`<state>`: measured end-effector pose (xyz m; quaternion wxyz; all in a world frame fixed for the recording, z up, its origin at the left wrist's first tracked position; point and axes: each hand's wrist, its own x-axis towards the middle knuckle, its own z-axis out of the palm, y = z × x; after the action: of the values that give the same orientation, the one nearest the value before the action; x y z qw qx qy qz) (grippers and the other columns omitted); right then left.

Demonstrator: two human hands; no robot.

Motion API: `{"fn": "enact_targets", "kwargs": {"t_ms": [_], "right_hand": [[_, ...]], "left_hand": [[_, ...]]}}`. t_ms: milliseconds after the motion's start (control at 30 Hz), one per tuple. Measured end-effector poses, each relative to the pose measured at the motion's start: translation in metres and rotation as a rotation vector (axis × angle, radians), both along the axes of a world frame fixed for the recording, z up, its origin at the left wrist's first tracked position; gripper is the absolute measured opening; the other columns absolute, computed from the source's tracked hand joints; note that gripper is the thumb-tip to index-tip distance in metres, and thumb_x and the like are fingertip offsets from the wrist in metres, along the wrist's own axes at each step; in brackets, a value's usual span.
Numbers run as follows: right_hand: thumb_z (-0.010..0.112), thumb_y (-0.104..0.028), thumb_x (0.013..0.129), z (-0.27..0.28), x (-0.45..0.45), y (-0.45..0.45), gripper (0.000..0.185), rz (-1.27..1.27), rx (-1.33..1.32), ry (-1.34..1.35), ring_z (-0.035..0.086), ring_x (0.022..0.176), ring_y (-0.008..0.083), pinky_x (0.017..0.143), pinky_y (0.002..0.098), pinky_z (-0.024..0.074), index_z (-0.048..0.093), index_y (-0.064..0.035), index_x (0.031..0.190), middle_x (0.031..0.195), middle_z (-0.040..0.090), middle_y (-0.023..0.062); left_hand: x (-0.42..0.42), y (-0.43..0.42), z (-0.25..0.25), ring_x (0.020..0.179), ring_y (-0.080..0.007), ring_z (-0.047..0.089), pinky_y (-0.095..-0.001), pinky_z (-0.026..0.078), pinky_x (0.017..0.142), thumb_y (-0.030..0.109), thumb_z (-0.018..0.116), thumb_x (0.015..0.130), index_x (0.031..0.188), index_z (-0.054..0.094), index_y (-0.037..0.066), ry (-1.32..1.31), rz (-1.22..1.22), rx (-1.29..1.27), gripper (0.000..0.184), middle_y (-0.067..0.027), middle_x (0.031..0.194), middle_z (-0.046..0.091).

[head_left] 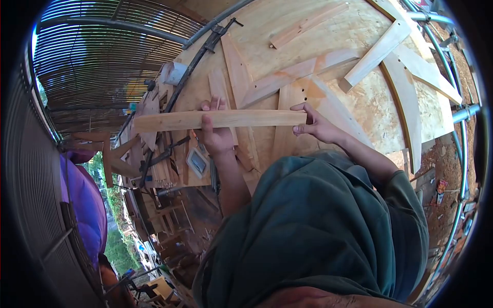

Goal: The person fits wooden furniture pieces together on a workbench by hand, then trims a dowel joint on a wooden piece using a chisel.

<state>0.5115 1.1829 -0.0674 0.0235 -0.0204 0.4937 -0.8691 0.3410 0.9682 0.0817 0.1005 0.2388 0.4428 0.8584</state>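
Note:
A long, pale wooden piece (257, 118) lies level across the view, held above the workbench by both hands. My left hand (215, 131) grips it left of its middle, with the thumb on the near face and the fingertips showing past the far edge. At its right end, my right hand (314, 124) pinches the wood between thumb and fingers. The piece's left end reaches out past the bench edge. Behind it, on the plywood bench top (205, 77), lie several flat wooden parts, among them an angled joined one (287, 77) and a board with small dark holes (292, 97).
A long bar clamp (195, 66) runs along the bench's left side. A small framed item (197, 162) lies below my left hand. More shaped boards (377, 54) rest at the right. Metal pipes (463, 114) border the right side, and purple fabric (84, 195) hangs at the left.

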Motion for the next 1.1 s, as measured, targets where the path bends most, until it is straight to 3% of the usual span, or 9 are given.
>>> {"fn": "enact_targets", "kwargs": {"t_ms": [200, 267, 367, 500, 567, 633, 767, 867, 1100], "right_hand": [[0.057, -0.041, 0.104, -0.009, -0.005, 0.019, 0.048, 0.339, -0.377, -0.127, 0.072, 0.064, 0.0188, 0.063, 0.0265, 0.0594, 0.046, -0.0048, 0.134, 0.107, 0.072, 0.0252], [0.055, -0.038, 0.106, -0.014, -0.009, 0.019, 0.050, 0.443, -0.484, -0.223, 0.070, 0.055, 0.0202, 0.060, 0.0276, 0.0585, 0.043, -0.0046, 0.141, 0.097, 0.075, 0.0228], [0.058, -0.034, 0.105, -0.014, -0.022, 0.019, 0.052, 0.395, -0.223, -0.308, 0.072, 0.074, 0.0173, 0.069, 0.0266, 0.0578, 0.041, -0.0046, 0.145, 0.109, 0.072, 0.0220], [0.060, -0.013, 0.103, -0.027, -0.039, 0.015, 0.053, -0.309, 0.417, -0.010, 0.059, 0.102, 0.0134, 0.084, 0.0268, 0.0507, 0.036, -0.0056, 0.150, 0.130, 0.059, 0.0159], [0.060, -0.010, 0.103, -0.070, -0.040, 0.027, 0.053, -0.395, 0.222, -0.040, 0.059, 0.097, 0.0125, 0.083, 0.0267, 0.0507, 0.036, -0.0065, 0.150, 0.123, 0.061, 0.0129], [0.058, -0.004, 0.102, -0.075, -0.036, 0.035, 0.049, -0.407, -0.036, -0.046, 0.058, 0.094, 0.0108, 0.081, 0.0255, 0.0502, 0.039, -0.0058, 0.147, 0.112, 0.061, 0.0070], [0.056, -0.001, 0.101, -0.065, -0.035, 0.035, 0.041, -0.357, 0.303, -0.061, 0.057, 0.092, 0.0092, 0.081, 0.0245, 0.0491, 0.048, -0.0041, 0.141, 0.107, 0.063, 0.0056], [0.055, -0.001, 0.100, -0.069, -0.034, 0.036, 0.040, -0.370, 0.281, -0.056, 0.057, 0.092, 0.0087, 0.082, 0.0247, 0.0489, 0.049, -0.0037, 0.139, 0.106, 0.063, 0.0053], [0.057, -0.001, 0.100, -0.074, -0.033, 0.037, 0.038, -0.372, 0.162, -0.078, 0.057, 0.093, 0.0084, 0.082, 0.0236, 0.0485, 0.050, -0.0030, 0.137, 0.106, 0.062, 0.0050]], "left_hand": [[0.035, -0.020, 0.012, 0.125, -0.0313, 0.054, -0.0424, 0.042, 0.110, 0.025, 0.085, 0.075, 0.152, 0.035, 0.005, 0.008, -0.003, -0.037, 0.095, -0.0111, 0.120, 0.058], [0.047, -0.019, 0.012, 0.111, -0.0278, 0.057, -0.0427, 0.040, 0.109, 0.024, 0.074, 0.080, 0.141, 0.047, 0.007, 0.042, 0.002, -0.014, 0.069, -0.0152, 0.124, 0.061], [0.039, -0.029, -0.009, 0.101, -0.0249, 0.056, -0.0429, 0.042, 0.105, 0.013, 0.061, 0.076, 0.116, 0.052, 0.006, 0.138, 0.097, 0.059, 0.042, -0.0126, 0.104, 0.059], [0.029, -0.021, 0.008, 0.095, -0.0239, 0.056, -0.0439, 0.046, 0.100, 0.009, 0.055, 0.074, 0.108, 0.051, 0.006, 0.053, 0.326, 0.074, 0.035, -0.0113, 0.096, 0.056], [0.008, -0.019, 0.013, 0.098, -0.0243, 0.058, -0.0437, 0.049, 0.096, 0.007, 0.055, 0.076, 0.110, 0.052, 0.004, 0.135, 0.348, 0.087, 0.034, -0.0120, 0.099, 0.059], [-0.012, -0.012, 0.021, 0.099, -0.0237, 0.060, -0.0431, 0.050, 0.094, 0.005, 0.060, 0.077, 0.108, 0.054, 0.003, 0.176, 0.410, -0.133, 0.032, -0.0121, 0.099, 0.061], [-0.052, 0.008, 0.004, 0.099, -0.0177, 0.061, -0.0342, 0.050, 0.089, -0.003, 0.066, 0.079, 0.107, 0.056, 0.002, 0.125, 0.390, -0.321, 0.030, -0.0084, 0.102, 0.063], [-0.084, 0.022, -0.032, 0.094, -0.0146, 0.061, -0.0298, 0.049, 0.087, -0.006, 0.067, 0.080, 0.104, 0.058, 0.004, 0.137, 0.396, -0.347, 0.028, -0.0050, 0.099, 0.063], [-0.105, 0.022, -0.040, 0.096, -0.0155, 0.062, -0.0308, 0.050, 0.089, -0.004, 0.069, 0.082, 0.103, 0.060, 0.004, 0.084, 0.332, -0.465, 0.024, -0.0049, 0.100, 0.064]]}}
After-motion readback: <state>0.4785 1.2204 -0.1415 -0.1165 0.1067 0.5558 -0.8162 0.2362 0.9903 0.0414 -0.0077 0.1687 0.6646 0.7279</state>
